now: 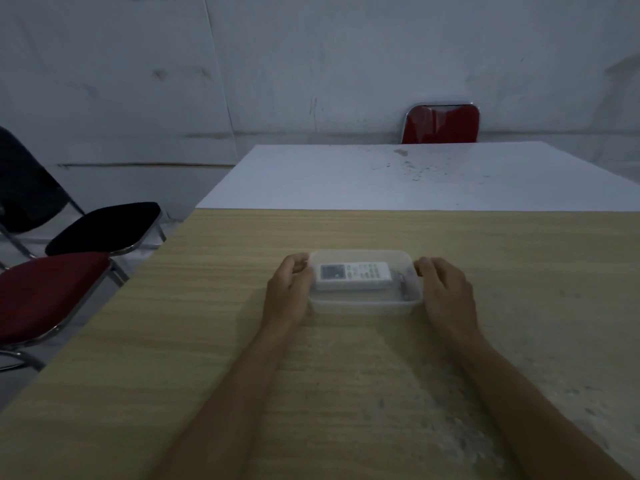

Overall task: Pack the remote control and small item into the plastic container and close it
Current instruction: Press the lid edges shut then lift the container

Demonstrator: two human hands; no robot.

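A clear plastic container [363,306] stands on the wooden table, its translucent lid on top. Through the lid shows a white remote control [353,276], lying lengthwise with its screen to the left. A small dark item [403,284] lies at the remote's right end inside the container. My left hand [289,289] grips the container's left end, fingers curled over the lid edge. At the right end, my right hand [445,292] holds it the same way.
The wooden table [207,306] meets a white table [415,181] further back. A red chair [441,124] stands behind the white table. At the left are a red-seated chair [48,292] and a black chair [104,226]. A pale wall lies beyond.
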